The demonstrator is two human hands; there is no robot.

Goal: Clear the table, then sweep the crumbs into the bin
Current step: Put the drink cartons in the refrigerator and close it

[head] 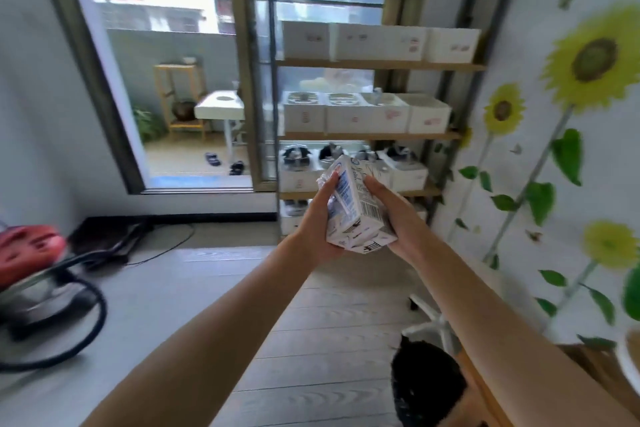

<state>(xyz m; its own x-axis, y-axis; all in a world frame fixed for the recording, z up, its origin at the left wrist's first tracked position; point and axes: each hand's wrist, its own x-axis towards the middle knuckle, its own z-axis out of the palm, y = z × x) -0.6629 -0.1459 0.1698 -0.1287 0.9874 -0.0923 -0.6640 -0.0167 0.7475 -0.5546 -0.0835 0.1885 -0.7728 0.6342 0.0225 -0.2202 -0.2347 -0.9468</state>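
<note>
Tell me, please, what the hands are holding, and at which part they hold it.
Both hands hold one white drink carton. The left hand grips its left side, and the right hand its right side, out in front of the shelves.

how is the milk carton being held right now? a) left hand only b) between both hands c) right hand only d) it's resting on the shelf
b, the milk carton is raised in front of the shelf unit, with the left hand gripping one side and the right hand gripping the other.
</note>
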